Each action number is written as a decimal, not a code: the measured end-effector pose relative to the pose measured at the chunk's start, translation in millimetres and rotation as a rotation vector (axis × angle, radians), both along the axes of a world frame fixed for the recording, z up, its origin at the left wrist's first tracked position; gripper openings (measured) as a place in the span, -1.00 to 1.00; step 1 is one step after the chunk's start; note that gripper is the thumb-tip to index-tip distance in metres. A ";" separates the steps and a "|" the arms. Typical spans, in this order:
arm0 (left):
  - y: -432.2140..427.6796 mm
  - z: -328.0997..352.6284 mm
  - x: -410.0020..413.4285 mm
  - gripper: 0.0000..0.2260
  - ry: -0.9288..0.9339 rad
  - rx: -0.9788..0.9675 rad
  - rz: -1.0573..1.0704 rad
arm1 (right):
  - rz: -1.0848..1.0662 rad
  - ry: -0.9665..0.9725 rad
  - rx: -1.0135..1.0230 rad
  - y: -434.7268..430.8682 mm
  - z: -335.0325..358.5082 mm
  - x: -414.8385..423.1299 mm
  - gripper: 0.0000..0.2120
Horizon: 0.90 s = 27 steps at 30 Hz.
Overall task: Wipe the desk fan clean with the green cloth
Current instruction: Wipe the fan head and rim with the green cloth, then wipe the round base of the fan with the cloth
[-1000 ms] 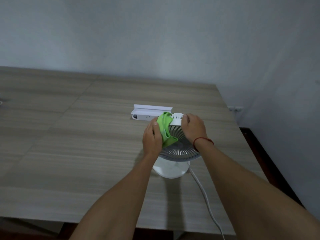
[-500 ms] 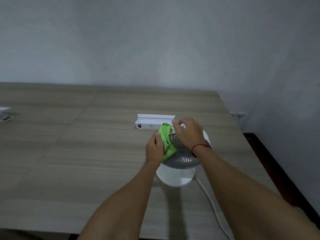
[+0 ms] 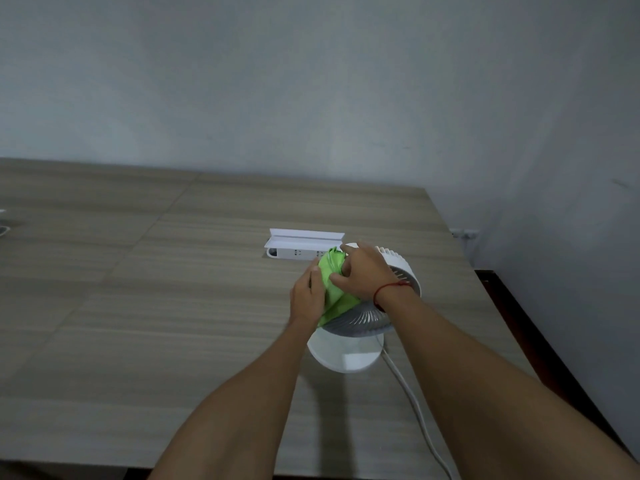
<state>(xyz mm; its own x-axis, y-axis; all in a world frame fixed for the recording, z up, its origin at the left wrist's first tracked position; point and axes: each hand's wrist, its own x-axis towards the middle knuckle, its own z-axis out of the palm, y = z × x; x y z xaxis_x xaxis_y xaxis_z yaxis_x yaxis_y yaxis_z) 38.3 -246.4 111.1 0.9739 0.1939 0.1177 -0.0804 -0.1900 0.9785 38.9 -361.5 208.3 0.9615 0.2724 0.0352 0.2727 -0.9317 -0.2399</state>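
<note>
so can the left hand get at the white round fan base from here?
Probably yes: the white round fan base sits uncovered just below the left hand, nothing between them, though that hand is occupied with the green cloth.

- Plain pale grey wall (image 3: 311, 81) is running behind the table, unmarked apart from faint scuffs.
- A second wall (image 3: 571, 202) is meeting it at a corner on the right and sitting in dimmer shade.
- Wood-grain table (image 3: 138, 306) is filling the lower frame, with seams showing between its panels.
- A white power strip (image 3: 298, 249) is lying near the table's far middle.
- A wall socket (image 3: 465, 233) is showing low on the wall beyond the table's right edge.
- Dark reddish floor (image 3: 512, 306) is showing along the right side.
- Light is falling soft and even.
</note>
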 end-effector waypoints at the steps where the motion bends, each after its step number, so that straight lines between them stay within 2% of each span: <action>1: 0.1 -2.7 -0.2 -0.68 0.040 -0.055 0.012 | -0.002 -0.004 0.014 0.3 0.0 -0.8 -0.55; 3: 0.7 -8.7 2.6 -0.65 0.201 -0.199 0.054 | -0.005 -0.003 0.044 -0.5 -0.9 -2.1 -0.55; 5: 2.6 -17.7 7.4 -0.51 0.420 -0.323 0.058 | -0.008 -0.003 0.064 -1.1 -0.2 -3.8 -0.56; 7: 5.8 -22.0 9.3 -0.37 0.560 -0.357 0.049 | -0.018 -0.015 0.096 -2.5 0.6 -4.8 -0.56; 10: 16.1 -17.0 12.5 -0.23 0.631 -0.308 0.094 | -0.046 -0.041 0.150 -3.0 0.0 -7.7 -0.57; 13: 27.2 -35.0 37.6 -0.32 0.687 -0.369 0.014 | -0.098 -0.070 0.232 2.2 -0.8 -7.6 -0.63; 15: 32.3 -33.5 40.9 -0.25 0.726 -0.379 -0.039 | -0.086 -0.119 0.250 7.5 1.0 -7.3 -0.67; 16: 34.1 -22.1 34.4 -0.29 0.703 -0.389 -0.025 | -0.068 -0.148 0.265 11.2 2.4 -7.5 -0.70; 18: 38.8 -2.0 22.1 -0.53 0.588 -0.324 0.099 | -0.049 -0.182 0.350 21.7 6.6 -9.8 -0.78; 20: 47.5 17.3 12.0 -0.67 0.396 -0.183 0.233 | -0.086 -0.154 0.530 35.2 10.3 -11.9 -0.78; 22: 60.9 32.2 5.5 -0.70 0.205 -0.108 0.288 | -0.162 -0.122 0.741 51.4 10.5 -12.3 -0.79; 25: 87.9 42.6 -3.1 -0.75 0.043 0.013 0.298 | -0.255 0.101 0.995 70.9 6.5 -12.3 -0.83; 27: 106.1 46.5 -13.7 -0.77 -0.032 0.092 0.284 | -0.312 0.299 1.072 79.6 -2.0 -11.8 -0.76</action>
<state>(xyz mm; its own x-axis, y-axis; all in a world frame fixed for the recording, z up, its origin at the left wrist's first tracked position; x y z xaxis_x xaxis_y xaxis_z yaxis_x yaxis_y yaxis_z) 24.7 -140.3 157.6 0.8777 0.4451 0.1774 -0.0419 -0.2975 0.9538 27.1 -281.9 206.3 0.9907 -0.0108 -0.1359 -0.1348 -0.2279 -0.9643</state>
